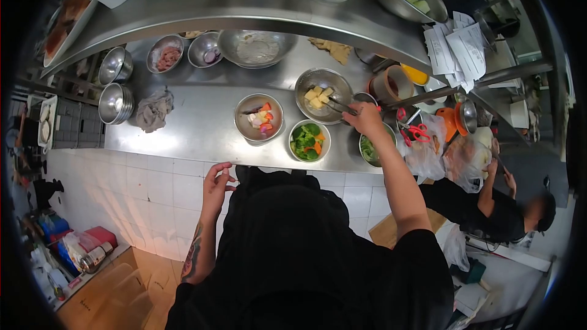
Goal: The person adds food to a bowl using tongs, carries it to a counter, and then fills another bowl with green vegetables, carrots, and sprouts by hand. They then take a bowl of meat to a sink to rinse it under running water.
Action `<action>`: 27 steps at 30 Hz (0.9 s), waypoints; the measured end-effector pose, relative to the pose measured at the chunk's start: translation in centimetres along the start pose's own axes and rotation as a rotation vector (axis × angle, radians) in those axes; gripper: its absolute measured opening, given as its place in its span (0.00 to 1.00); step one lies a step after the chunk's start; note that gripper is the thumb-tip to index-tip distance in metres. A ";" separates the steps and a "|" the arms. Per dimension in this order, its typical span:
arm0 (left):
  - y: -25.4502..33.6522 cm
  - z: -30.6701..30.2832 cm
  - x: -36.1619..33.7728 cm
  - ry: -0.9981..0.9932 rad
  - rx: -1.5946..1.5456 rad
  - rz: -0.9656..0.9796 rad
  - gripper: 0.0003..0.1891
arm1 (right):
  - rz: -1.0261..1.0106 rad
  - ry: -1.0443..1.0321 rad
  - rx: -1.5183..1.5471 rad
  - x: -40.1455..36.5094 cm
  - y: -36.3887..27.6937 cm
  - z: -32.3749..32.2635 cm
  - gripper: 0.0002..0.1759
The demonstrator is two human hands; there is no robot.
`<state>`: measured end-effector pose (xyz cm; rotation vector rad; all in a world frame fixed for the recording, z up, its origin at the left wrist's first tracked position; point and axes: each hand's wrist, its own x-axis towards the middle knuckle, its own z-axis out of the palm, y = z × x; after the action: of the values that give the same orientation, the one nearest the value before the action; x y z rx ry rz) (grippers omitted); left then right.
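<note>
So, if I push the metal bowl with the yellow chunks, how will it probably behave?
The metal bowl would probably slide rather than bend: its wall looks rigid and the counter smooth. It may be light for its size, as the yellow chunks fill little of it; they look loose and could shift.

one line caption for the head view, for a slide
Right grip holds tongs at yellow chunks in a metal bowl, near broccoli.
</note>
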<state>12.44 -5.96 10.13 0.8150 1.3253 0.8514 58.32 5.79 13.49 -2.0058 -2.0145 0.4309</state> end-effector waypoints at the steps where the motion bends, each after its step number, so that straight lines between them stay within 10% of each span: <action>1: -0.2 -0.3 -0.1 0.017 -0.009 0.008 0.14 | 0.032 -0.034 0.019 0.1 0.0 -0.1 0.25; 27: -1.5 -0.6 -0.6 0.070 0.024 -0.031 0.13 | 0.035 -0.070 -0.020 0.6 0.8 1.8 0.25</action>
<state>11.93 -7.22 9.05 0.7876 1.4083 0.8473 58.34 6.36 11.50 -2.0678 -2.0351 0.4962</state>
